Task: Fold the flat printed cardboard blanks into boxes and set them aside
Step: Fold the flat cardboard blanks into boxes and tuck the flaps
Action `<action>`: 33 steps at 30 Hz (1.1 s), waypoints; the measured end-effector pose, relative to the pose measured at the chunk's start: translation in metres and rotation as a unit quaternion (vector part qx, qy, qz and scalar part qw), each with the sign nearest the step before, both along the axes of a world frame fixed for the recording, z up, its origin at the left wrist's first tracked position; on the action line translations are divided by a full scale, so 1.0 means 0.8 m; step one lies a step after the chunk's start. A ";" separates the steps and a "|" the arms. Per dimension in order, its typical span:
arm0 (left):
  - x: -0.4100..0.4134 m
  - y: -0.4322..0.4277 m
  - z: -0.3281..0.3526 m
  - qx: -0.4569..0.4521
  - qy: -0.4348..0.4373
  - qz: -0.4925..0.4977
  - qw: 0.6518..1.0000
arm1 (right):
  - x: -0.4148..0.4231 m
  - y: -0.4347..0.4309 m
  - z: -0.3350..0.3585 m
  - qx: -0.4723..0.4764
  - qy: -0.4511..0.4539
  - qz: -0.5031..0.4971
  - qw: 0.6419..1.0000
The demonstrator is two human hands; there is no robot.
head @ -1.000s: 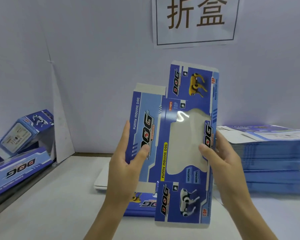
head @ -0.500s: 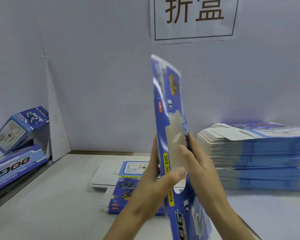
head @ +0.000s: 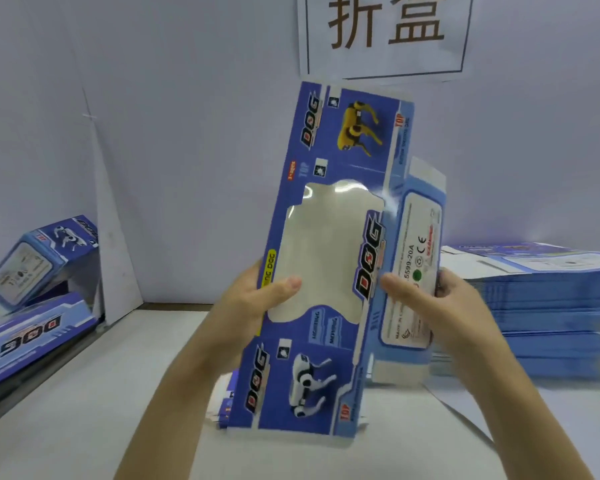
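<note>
While both hands hold it upright above the white table [head: 94, 403], a blue printed toy-dog box blank [head: 328, 251] faces the camera, tilted slightly to the right. The left hand [head: 253, 301] pinches its left edge, thumb on the clear window, fingers behind. The right hand [head: 433, 308] grips the pale label panel, thumb in front, fingers curled round the edge. A tall stack of flat blanks [head: 551, 306] sits to the right, and folded boxes [head: 37, 259] lean at far left.

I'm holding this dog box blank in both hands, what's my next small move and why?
Probably squeeze both edges inward to pop it open: the blank looks nearly flat, left hand pinching the window side, right hand gripping the label panel.
</note>
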State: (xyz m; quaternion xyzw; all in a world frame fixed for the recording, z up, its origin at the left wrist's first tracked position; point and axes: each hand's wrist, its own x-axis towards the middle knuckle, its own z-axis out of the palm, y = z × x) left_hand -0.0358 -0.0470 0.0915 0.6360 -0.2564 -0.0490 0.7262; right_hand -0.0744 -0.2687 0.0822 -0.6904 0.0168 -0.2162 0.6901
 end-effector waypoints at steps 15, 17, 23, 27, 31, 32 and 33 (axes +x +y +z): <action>0.004 0.016 -0.003 -0.107 0.001 0.119 0.987 | -0.001 0.020 0.008 0.091 -0.045 0.154 0.983; -0.002 0.014 -0.001 -0.093 -0.003 0.114 0.989 | -0.005 0.020 0.011 0.096 -0.065 0.138 0.984; -0.012 0.017 0.008 -0.054 -0.069 0.103 0.991 | -0.020 0.014 0.018 0.058 -0.066 0.128 0.988; -0.019 0.019 0.010 0.013 -0.053 0.038 0.998 | -0.025 0.009 0.022 0.053 -0.070 0.069 0.994; -0.017 0.014 0.007 -0.001 -0.028 0.035 0.999 | -0.034 0.011 0.028 0.063 -0.116 0.062 0.989; -0.017 0.012 0.006 -0.010 -0.022 0.039 0.999 | -0.036 0.011 0.030 0.065 -0.122 0.064 0.988; -0.016 0.011 0.006 -0.015 -0.021 0.042 0.999 | -0.037 0.011 0.031 0.066 -0.124 0.068 0.988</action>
